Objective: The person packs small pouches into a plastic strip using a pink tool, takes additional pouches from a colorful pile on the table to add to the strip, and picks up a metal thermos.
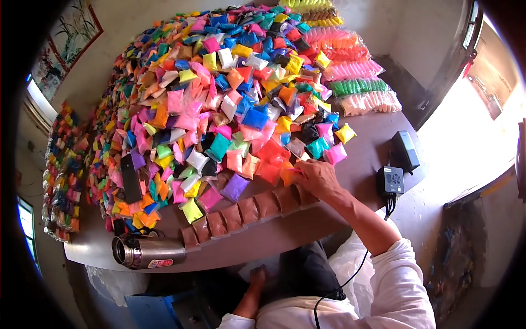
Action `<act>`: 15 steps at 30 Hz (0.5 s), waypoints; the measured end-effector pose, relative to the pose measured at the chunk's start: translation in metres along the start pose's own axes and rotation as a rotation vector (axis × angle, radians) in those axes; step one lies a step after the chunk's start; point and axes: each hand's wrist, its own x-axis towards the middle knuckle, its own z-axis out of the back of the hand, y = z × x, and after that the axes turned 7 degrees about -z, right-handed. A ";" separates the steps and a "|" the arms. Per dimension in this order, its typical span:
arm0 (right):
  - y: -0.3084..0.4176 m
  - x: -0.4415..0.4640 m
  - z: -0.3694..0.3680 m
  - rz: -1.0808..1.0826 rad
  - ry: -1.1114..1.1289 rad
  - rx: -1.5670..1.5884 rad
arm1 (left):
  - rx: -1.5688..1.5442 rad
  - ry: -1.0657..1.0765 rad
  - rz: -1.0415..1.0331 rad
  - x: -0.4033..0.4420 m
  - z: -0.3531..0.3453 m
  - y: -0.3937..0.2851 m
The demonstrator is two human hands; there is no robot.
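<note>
My right hand reaches over the near edge of a big heap of small coloured packets. Its fingers are closed at the edge of an orange packet, which they seem to pinch. Just below the hand, a slanting row of brown packets lies overlapping along the table's near side; the hand partly covers its right end. Red packets lie left of the fingertips. My left hand is low by my lap, below the table edge, dim and blurred, so its fingers cannot be made out.
A steel flask lies on its side at the near left edge. Two black devices with cables stand at the right. Bagged rows of sorted packets line the back right. A dark phone-like slab lies in the heap.
</note>
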 end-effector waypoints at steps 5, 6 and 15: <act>-0.007 0.018 -0.012 0.065 -0.037 0.113 | 0.020 0.035 -0.010 -0.003 0.005 -0.006; -0.007 0.020 -0.012 0.080 -0.044 0.123 | 0.013 0.034 -0.013 -0.003 0.005 -0.006; -0.038 0.112 0.027 -0.231 -0.649 0.381 | 0.628 0.007 -0.080 0.015 0.011 0.027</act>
